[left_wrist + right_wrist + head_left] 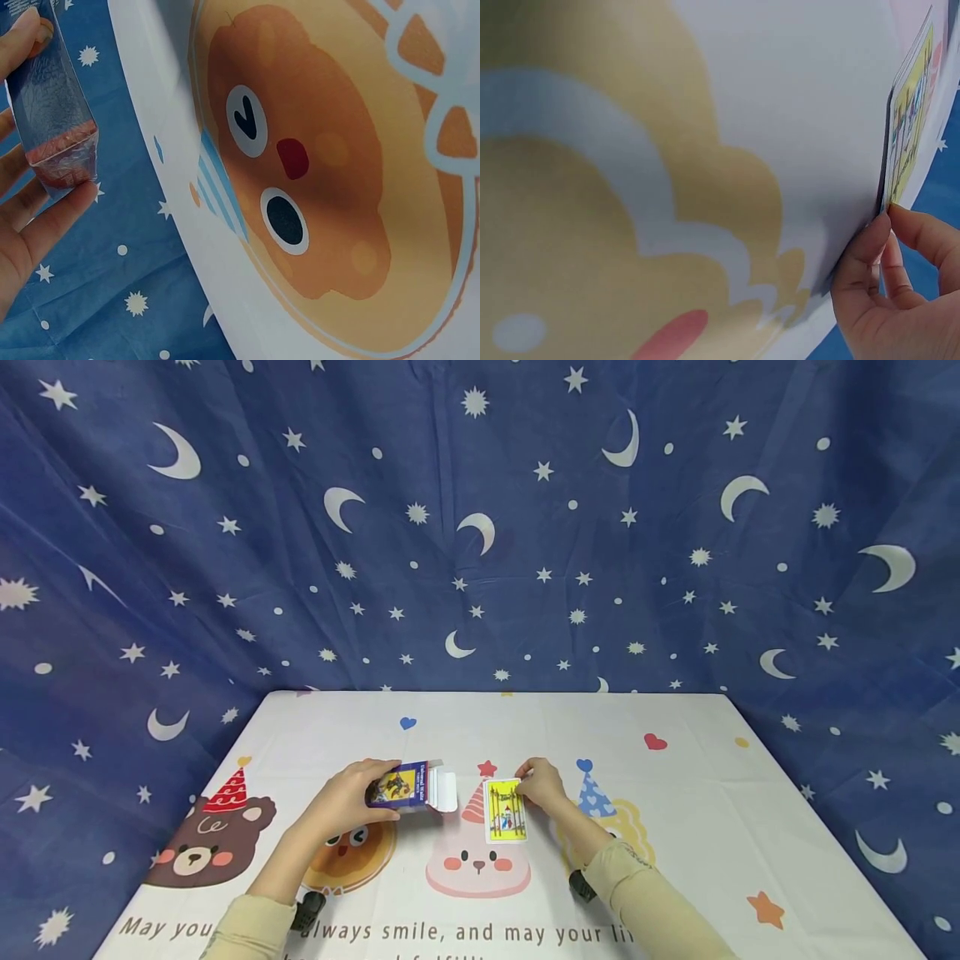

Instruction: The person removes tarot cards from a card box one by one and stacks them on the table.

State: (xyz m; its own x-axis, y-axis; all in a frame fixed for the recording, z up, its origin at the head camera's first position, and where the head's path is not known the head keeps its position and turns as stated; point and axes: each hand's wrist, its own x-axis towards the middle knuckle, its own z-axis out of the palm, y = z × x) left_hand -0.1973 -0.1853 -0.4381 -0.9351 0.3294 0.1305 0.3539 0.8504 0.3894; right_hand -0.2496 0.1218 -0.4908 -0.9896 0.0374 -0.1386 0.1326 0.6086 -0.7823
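My left hand [347, 795] grips a dark blue tarot card box [397, 785], thumb on one side and fingers on the other. The box's white end flap [443, 789] sticks out open to the right. In the left wrist view the box [52, 90] looks shiny, with a reddish band near one end. My right hand [542, 785] pinches the upper right corner of a yellow-faced tarot card [506, 812], picture side up over the pink bear print. Seen from the right wrist, the card [911, 112] stands edge-on between thumb and fingertips, close over the tablecloth.
A white tablecloth [675, 827] with cartoon animals, hearts and lettering covers the table. Behind and beside it hangs a blue curtain [525, 527] with moons and stars. Small black devices [307, 912] sit at both wrists.
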